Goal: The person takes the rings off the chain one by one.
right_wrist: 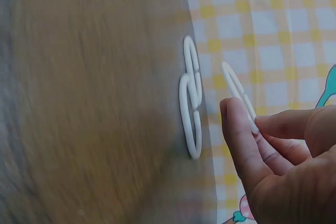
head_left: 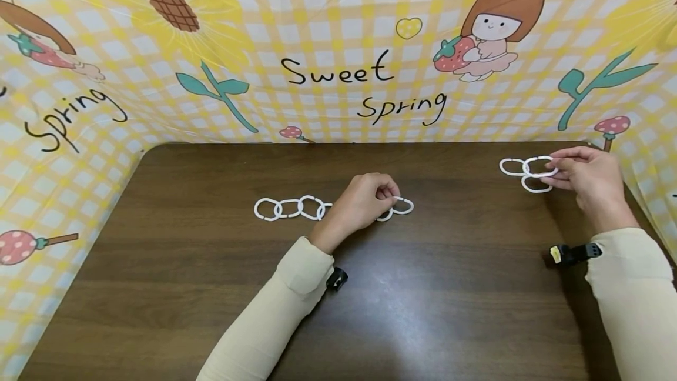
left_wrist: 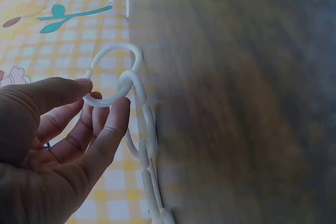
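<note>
A chain of white plastic links [head_left: 302,207] lies across the middle of the table, partly hidden by my left hand [head_left: 362,201]. That hand pinches the chain's right end link [left_wrist: 139,59] between thumb and fingers; the link has a small gap and hooks through its neighbour. At the far right, my right hand [head_left: 595,184] pinches a single white link [right_wrist: 229,81], lifted off the table. Two more white links [right_wrist: 184,103] lie beside it on the table, overlapping; whether they are joined is unclear.
The brown wooden table [head_left: 211,310] meets a yellow checked cloth [head_left: 338,22] at its back and sides. A small black device [head_left: 573,254] is strapped at the right wrist, another [head_left: 337,279] at the left.
</note>
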A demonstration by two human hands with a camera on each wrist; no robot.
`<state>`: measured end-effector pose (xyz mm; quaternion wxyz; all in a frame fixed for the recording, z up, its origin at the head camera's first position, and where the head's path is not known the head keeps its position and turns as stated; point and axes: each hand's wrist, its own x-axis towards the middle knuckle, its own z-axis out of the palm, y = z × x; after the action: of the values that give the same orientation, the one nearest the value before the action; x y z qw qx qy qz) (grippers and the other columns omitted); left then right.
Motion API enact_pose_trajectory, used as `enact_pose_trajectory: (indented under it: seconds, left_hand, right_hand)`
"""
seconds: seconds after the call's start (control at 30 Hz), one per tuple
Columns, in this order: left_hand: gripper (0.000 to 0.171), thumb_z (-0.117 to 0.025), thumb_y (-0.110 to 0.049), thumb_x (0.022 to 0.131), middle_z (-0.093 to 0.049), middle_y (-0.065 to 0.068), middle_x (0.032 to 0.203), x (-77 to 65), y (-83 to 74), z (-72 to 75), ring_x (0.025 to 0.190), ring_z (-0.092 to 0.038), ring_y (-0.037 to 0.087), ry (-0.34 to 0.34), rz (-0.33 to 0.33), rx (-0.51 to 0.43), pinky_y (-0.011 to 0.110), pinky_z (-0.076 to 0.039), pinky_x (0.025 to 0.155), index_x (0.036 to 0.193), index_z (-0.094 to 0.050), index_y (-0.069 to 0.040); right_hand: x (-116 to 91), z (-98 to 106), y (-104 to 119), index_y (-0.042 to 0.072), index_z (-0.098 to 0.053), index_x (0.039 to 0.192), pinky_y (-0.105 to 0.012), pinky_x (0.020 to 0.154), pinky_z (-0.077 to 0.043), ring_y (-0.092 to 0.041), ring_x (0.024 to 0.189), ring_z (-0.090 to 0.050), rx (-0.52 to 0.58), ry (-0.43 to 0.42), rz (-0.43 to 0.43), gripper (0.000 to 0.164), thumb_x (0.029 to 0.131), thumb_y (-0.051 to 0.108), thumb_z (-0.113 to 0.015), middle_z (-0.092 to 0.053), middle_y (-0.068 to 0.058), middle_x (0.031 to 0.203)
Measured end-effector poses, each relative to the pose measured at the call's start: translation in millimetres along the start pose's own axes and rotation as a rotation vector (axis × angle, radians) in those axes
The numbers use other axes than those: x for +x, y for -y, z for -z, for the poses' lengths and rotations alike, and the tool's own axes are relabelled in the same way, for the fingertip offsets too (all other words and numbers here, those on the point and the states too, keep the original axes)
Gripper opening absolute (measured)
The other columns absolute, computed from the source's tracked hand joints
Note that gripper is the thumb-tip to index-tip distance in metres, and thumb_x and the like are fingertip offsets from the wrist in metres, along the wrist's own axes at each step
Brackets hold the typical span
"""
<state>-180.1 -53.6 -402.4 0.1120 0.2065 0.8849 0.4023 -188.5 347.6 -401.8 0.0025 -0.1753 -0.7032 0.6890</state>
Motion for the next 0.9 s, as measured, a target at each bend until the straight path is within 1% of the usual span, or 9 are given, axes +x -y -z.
enact_pose_trajectory:
  seconds: [0.17, 0.3, 0.4, 0.47, 0.6, 0.7, 0.77, 0.9]
  left_hand:
    - [0.005, -0.072, -0.006, 0.097, -0.069, 0.003, 0.087, 0.0, 1.0, -0.3, 0.082, -0.061, 0.012, -0.002, -0.004, 0.002, 0.018, -0.048, 0.072, 0.095, -0.076, -0.006]
    - [0.005, -0.071, -0.006, 0.097, -0.069, 0.003, 0.086, -0.1, 0.9, -0.5, 0.081, -0.06, 0.012, -0.001, -0.002, -0.001, 0.018, -0.047, 0.072, 0.095, -0.076, -0.006]
    - [0.005, -0.071, -0.006, 0.097, -0.068, 0.003, 0.086, -0.6, 0.7, -0.4, 0.081, -0.06, 0.012, -0.002, 0.0, -0.001, 0.018, -0.047, 0.071, 0.095, -0.076, -0.005]
    - [0.005, -0.071, -0.006, 0.097, -0.068, 0.003, 0.086, -0.6, 0.5, -0.4, 0.081, -0.06, 0.012, -0.003, 0.0, -0.001, 0.018, -0.047, 0.071, 0.095, -0.076, -0.006]
    - [0.005, -0.071, -0.006, 0.097, -0.068, 0.003, 0.086, -0.4, 0.4, -0.5, 0.081, -0.06, 0.012, -0.003, 0.001, 0.002, 0.017, -0.047, 0.071, 0.095, -0.076, -0.006]
    - [0.005, -0.071, -0.006, 0.097, -0.068, 0.003, 0.087, -0.1, 0.8, -0.9, 0.081, -0.06, 0.012, 0.0, 0.005, 0.001, 0.017, -0.047, 0.071, 0.095, -0.076, -0.006]
    - [0.005, -0.071, -0.006, 0.097, -0.068, 0.003, 0.087, -0.1, 0.8, -0.9, 0.081, -0.06, 0.012, 0.002, 0.007, 0.0, 0.017, -0.047, 0.071, 0.095, -0.076, -0.006]
    - [0.005, -0.071, -0.006, 0.097, -0.068, 0.003, 0.086, -0.4, 0.5, -0.4, 0.081, -0.06, 0.012, 0.001, 0.008, 0.0, 0.017, -0.047, 0.071, 0.095, -0.076, -0.006]
  right_hand:
    - [8, 8, 1, 0.02, -0.076, 0.076, -0.022, 0.061, -0.061, -0.009, 0.059, -0.07, 0.021, -0.002, -0.023, 0.046, 0.103, -0.006, -0.05, -0.07, 0.005, 0.07]
    - [13, 11, 2, 0.017, -0.075, 0.074, -0.023, 0.059, -0.061, -0.01, 0.057, -0.069, 0.038, -0.006, -0.028, 0.049, 0.104, -0.007, -0.045, -0.068, 0.004, 0.069]
    - [15, 12, 2, 0.015, -0.074, 0.072, -0.023, 0.059, -0.061, -0.011, 0.056, -0.068, 0.038, -0.01, -0.034, 0.051, 0.104, -0.007, -0.042, -0.068, 0.004, 0.068]
    - [16, 11, 2, 0.016, -0.074, 0.071, -0.023, 0.059, -0.06, -0.01, 0.056, -0.067, 0.023, -0.017, -0.034, 0.051, 0.104, -0.007, -0.042, -0.067, 0.004, 0.068]
    - [19, 10, 1, 0.016, -0.074, 0.071, -0.022, 0.058, -0.06, -0.009, 0.056, -0.067, 0.028, -0.025, -0.033, 0.051, 0.103, -0.009, -0.043, -0.068, 0.004, 0.067]
    - [21, 10, 1, 0.016, -0.074, 0.07, -0.022, 0.058, -0.06, -0.008, 0.057, -0.066, 0.02, -0.035, -0.039, 0.051, 0.102, -0.01, -0.043, -0.068, 0.005, 0.067]
    - [22, 10, 1, 0.018, -0.074, 0.069, -0.021, 0.059, -0.06, -0.006, 0.059, -0.065, -0.021, -0.046, -0.045, 0.053, 0.102, -0.01, -0.043, -0.067, 0.007, 0.067]
    - [24, 11, 1, 0.021, -0.073, 0.067, -0.021, 0.059, -0.06, -0.005, 0.059, -0.064, -0.067, -0.062, -0.052, 0.055, 0.101, -0.011, -0.044, -0.066, 0.009, 0.066]
